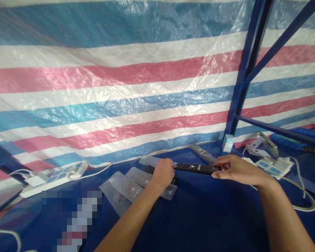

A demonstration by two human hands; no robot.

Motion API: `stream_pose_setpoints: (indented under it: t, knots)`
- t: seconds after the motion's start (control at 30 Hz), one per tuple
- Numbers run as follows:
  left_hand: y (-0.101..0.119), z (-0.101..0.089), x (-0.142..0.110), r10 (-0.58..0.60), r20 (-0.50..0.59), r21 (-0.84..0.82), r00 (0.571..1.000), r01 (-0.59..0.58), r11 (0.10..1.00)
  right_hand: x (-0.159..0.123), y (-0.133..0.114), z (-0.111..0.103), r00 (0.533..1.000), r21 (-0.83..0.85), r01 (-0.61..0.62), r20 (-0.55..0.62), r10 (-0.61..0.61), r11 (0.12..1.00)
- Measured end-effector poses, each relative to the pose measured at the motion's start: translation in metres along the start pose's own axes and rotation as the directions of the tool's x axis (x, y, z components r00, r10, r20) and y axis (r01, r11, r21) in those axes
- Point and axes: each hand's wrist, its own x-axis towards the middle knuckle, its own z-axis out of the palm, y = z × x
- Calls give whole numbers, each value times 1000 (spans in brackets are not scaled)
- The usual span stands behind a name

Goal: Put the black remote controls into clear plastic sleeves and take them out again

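A black remote control (193,168) lies crosswise between my two hands, above the blue tabletop (199,213). My right hand (229,168) pinches its right end between thumb and fingers. At the other end, my left hand (164,172) is closed with its fingers curled round the tip. Under and beside my left hand are clear plastic sleeves (115,190) and another dark remote (174,181), partly hidden by the hand and wrist. Behind the held remote, a bagged remote (202,153) lies slanted near the back edge.
A white power strip (55,177) with cables sits at the left; another power strip (274,166) is at the right. A small white-blue box (228,143) stands by the blue metal post (241,87). Striped plastic sheeting (120,77) hangs behind. A pixelated patch covers the lower left.
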Motion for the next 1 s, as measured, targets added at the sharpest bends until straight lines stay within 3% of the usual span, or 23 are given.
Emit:
stream_pose_setpoints:
  t: [0.13,0.37,0.6,1.0]
  knots:
    - [1,2,-2,0,17,14,1000,0,1000,0,-1,0,1000,12,-7,-15,7,1000]
    - [3,1,-4,7,-48,90,999,-2,996,1,-3,3,998,22,24,-57,-23,999]
    - [10,10,-5,3,-60,110,998,4,994,13,-11,19,991,-18,75,-110,-77,997]
    - [-6,15,1,-129,-74,109,989,137,985,27,-17,40,969,-96,160,-176,-175,982]
